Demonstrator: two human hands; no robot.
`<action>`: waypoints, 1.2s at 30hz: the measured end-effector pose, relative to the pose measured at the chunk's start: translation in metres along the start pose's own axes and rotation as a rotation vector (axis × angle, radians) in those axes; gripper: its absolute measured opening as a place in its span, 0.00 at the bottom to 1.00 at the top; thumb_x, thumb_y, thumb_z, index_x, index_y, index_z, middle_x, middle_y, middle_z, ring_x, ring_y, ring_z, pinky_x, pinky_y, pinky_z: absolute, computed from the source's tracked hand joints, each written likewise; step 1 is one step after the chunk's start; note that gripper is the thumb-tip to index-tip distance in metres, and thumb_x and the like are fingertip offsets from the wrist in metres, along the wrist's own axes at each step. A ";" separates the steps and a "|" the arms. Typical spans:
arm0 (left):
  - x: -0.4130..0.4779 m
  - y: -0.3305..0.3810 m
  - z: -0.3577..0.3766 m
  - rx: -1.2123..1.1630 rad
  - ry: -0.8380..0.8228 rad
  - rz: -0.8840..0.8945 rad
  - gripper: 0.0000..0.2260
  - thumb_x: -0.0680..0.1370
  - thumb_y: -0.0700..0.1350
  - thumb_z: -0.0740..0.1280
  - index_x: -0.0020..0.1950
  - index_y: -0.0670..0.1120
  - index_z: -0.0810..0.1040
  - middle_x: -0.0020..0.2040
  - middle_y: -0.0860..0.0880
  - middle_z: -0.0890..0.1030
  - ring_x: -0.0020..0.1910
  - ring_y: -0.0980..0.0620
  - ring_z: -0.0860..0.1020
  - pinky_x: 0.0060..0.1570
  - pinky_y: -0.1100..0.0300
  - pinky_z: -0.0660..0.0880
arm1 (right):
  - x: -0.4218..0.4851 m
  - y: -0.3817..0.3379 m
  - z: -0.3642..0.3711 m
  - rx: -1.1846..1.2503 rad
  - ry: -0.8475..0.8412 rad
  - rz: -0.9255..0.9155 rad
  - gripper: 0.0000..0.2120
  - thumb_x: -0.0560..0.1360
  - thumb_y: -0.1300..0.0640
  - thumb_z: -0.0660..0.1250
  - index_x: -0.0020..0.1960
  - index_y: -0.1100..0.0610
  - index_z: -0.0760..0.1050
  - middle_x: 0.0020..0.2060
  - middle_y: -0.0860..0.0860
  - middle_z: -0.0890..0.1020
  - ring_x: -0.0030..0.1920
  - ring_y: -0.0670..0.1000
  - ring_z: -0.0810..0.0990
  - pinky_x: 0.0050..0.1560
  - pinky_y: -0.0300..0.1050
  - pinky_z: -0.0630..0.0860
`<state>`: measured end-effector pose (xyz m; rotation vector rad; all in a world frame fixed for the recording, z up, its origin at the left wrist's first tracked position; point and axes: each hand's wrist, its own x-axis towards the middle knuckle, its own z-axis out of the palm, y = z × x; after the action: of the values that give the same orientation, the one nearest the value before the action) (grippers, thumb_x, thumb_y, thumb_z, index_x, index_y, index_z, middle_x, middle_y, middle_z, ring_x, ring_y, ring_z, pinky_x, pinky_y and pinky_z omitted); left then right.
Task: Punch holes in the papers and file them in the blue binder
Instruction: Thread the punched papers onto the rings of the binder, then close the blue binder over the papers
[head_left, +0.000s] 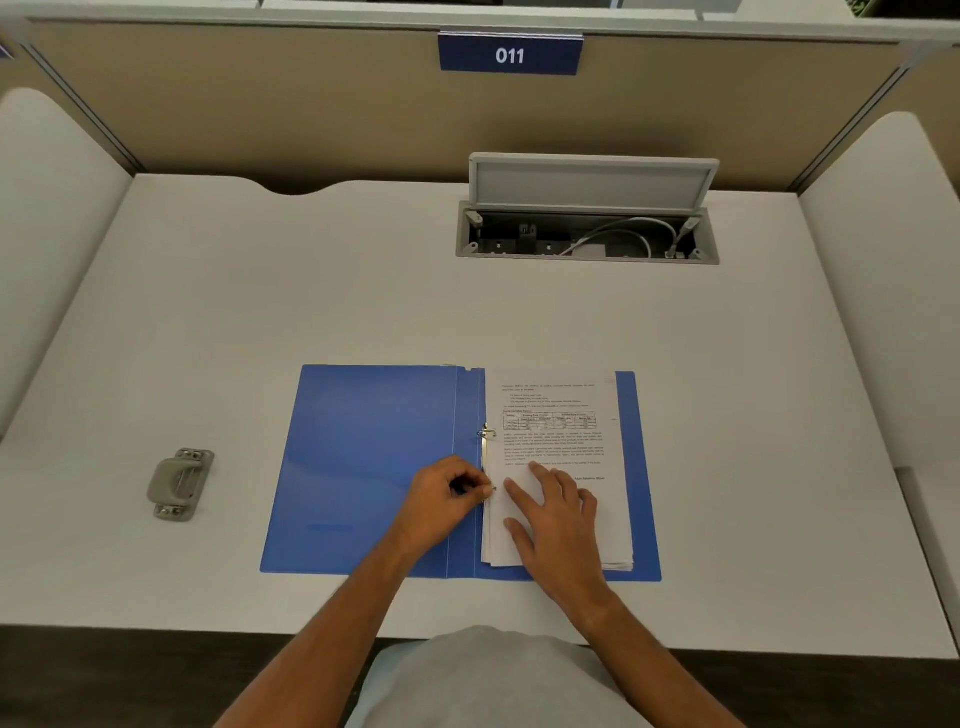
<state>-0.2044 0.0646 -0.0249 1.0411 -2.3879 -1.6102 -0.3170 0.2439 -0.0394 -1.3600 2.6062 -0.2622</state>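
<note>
The blue binder (363, 467) lies open on the white desk, near the front edge. A stack of printed papers (556, 426) rests on its right half, against the metal ring clip (485, 441) at the spine. My left hand (441, 499) pinches the lower end of the ring clip with thumb and fingertips. My right hand (556, 514) lies flat on the lower part of the papers, fingers spread, holding them down. The grey hole punch (179, 484) stands alone on the desk to the left of the binder.
An open cable box (587, 234) with its lid up sits in the desk at the back right. Beige partition walls with a blue "011" sign (510, 54) close the back and sides. The desk front edge (208, 626) runs just below the binder.
</note>
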 end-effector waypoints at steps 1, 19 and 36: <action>-0.001 0.000 0.001 0.008 0.010 0.009 0.08 0.75 0.47 0.79 0.52 0.48 0.86 0.49 0.54 0.85 0.49 0.59 0.82 0.49 0.69 0.79 | 0.000 0.000 0.000 -0.001 0.001 -0.005 0.25 0.77 0.41 0.71 0.73 0.45 0.76 0.74 0.55 0.77 0.71 0.61 0.75 0.68 0.67 0.73; -0.030 -0.012 -0.043 0.295 0.315 0.091 0.18 0.76 0.50 0.78 0.65 0.52 0.83 0.61 0.52 0.78 0.61 0.54 0.73 0.58 0.62 0.72 | -0.018 0.024 -0.004 0.073 0.028 -0.032 0.28 0.84 0.36 0.50 0.77 0.45 0.71 0.81 0.53 0.67 0.80 0.59 0.62 0.76 0.68 0.63; -0.097 -0.086 -0.159 0.045 0.590 -0.782 0.29 0.79 0.56 0.73 0.76 0.45 0.69 0.69 0.36 0.78 0.68 0.32 0.75 0.67 0.35 0.72 | -0.033 0.043 -0.032 0.390 0.244 0.620 0.25 0.79 0.50 0.72 0.73 0.51 0.70 0.71 0.56 0.73 0.69 0.60 0.73 0.66 0.63 0.72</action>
<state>-0.0211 -0.0248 0.0018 2.2580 -1.7040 -1.1123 -0.3407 0.2978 -0.0159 -0.3864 2.8053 -0.8148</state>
